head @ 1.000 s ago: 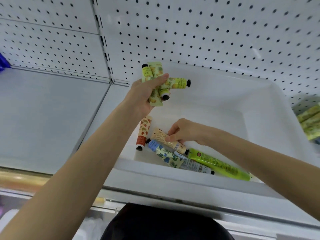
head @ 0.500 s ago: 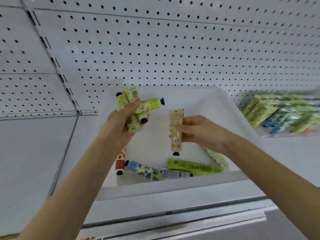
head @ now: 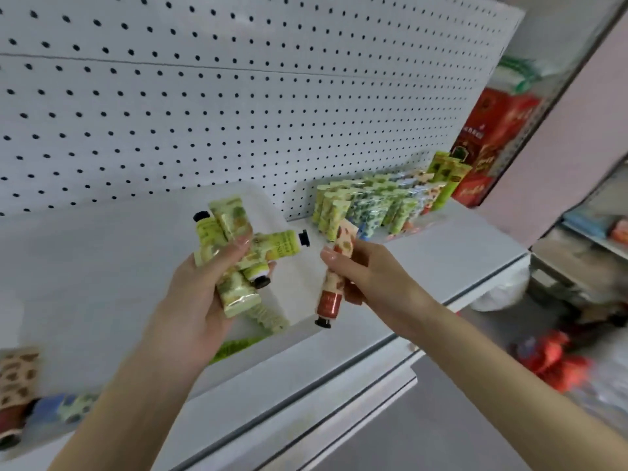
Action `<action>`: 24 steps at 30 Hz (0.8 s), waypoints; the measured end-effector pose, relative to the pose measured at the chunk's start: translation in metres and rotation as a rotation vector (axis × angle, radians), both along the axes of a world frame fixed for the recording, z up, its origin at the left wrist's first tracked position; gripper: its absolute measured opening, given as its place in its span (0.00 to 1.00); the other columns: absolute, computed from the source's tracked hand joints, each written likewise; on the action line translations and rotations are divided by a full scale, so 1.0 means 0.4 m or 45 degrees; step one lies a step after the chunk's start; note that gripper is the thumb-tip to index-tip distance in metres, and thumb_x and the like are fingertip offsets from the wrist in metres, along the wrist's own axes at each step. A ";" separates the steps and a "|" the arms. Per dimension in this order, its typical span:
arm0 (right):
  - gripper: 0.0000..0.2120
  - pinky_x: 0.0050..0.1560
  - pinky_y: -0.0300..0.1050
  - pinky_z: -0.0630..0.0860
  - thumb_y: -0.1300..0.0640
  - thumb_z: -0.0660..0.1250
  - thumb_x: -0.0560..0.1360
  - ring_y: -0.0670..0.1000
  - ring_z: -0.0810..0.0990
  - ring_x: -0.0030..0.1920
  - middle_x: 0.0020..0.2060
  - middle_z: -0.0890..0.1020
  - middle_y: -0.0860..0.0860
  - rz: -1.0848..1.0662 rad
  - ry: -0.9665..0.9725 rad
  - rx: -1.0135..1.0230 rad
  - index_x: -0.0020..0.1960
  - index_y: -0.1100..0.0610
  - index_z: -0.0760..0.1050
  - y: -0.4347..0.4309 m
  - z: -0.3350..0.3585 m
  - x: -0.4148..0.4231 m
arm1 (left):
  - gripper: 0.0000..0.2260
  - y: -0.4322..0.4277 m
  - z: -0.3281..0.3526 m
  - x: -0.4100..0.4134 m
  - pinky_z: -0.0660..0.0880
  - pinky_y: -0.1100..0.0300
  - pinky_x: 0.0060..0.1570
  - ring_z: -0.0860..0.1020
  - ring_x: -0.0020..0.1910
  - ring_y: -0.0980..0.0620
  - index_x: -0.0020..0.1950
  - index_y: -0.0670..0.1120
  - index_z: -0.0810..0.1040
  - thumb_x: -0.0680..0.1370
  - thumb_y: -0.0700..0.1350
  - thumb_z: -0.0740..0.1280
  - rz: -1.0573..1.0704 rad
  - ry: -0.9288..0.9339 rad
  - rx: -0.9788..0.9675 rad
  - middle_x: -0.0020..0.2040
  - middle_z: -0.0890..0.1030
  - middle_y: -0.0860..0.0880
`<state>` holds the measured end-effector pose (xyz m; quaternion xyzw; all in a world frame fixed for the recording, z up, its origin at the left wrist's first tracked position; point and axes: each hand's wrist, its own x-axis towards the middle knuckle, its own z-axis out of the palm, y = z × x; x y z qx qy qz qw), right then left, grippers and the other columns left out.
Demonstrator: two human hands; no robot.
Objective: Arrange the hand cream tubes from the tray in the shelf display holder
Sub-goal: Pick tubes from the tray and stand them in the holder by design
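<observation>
My left hand (head: 200, 297) grips a bunch of several yellow-green hand cream tubes (head: 234, 253) above the white tray (head: 102, 266). My right hand (head: 370, 277) pinches one cream-and-red tube (head: 334, 283), cap pointing down, just right of the bunch. More tubes lie in the tray: green ones (head: 265, 317) under my left hand and blurred ones (head: 20, 396) at the lower left. The clear display holder (head: 377, 205) stands on the shelf to the right, filled with upright green and blue patterned tubes.
A white pegboard (head: 238, 96) backs the shelf. Red boxes (head: 489, 144) stand at the shelf's right end. The shelf's front edge (head: 306, 402) runs diagonally below my arms. Lower shelves with red and blue goods (head: 550, 362) show at the right.
The view has swung right, bringing the display holder into sight. My right hand lifted a tube out of the tray and now holds it up beside the bunch in my left hand.
</observation>
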<state>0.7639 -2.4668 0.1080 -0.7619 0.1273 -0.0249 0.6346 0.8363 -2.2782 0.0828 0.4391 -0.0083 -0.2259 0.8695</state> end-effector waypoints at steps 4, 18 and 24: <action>0.15 0.25 0.36 0.67 0.48 0.66 0.72 0.47 0.69 0.25 0.26 0.73 0.52 -0.004 -0.067 0.119 0.39 0.59 0.71 -0.164 -0.018 -0.038 | 0.37 -0.152 0.002 -0.067 0.81 0.58 0.41 0.84 0.46 0.46 0.60 0.42 0.78 0.54 0.51 0.82 0.037 -0.016 0.075 0.50 0.85 0.43; 0.08 0.37 0.35 0.79 0.58 0.65 0.77 0.50 0.83 0.35 0.37 0.85 0.56 -0.258 0.037 0.203 0.47 0.63 0.80 -0.932 -0.123 -0.165 | 0.13 -0.831 -0.184 -0.220 0.72 0.57 0.43 0.81 0.42 0.48 0.54 0.40 0.80 0.73 0.45 0.69 0.146 0.234 0.203 0.45 0.85 0.44; 0.07 0.43 0.37 0.80 0.61 0.64 0.77 0.53 0.84 0.41 0.41 0.85 0.59 -0.286 -0.035 0.318 0.47 0.63 0.79 -1.072 -0.170 -0.071 | 0.25 -0.953 -0.246 -0.165 0.77 0.60 0.33 0.81 0.40 0.47 0.60 0.37 0.76 0.67 0.47 0.72 0.309 0.138 0.344 0.49 0.83 0.40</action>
